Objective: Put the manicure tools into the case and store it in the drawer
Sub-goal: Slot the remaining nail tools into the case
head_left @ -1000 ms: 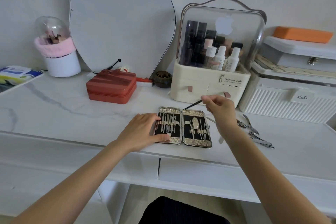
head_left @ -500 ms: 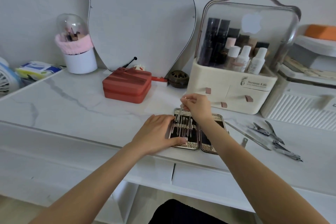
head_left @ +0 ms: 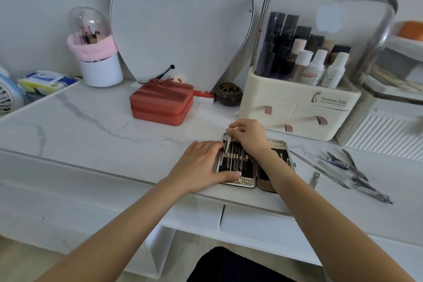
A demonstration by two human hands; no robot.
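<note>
Two bare forearms reach forward from the bottom of the view, one entering at about 7 o'clock and the other at about 5 o'clock, converging near the centre. The left hand (head_left: 201,165) lies palm down with fingers extended and thumb stretched toward 3 o'clock. The right hand (head_left: 248,136) sits just beyond it, at about 1 o'clock from it, wrist bent, fingers curled downward in a pinch.

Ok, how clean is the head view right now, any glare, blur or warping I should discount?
Head view: soft even light, faint shadows; wide-angle bowing at the edges; whitish reflection on the clear organizer lid; slight softness at the right hand over the manicure case; loose tools readable.
</note>
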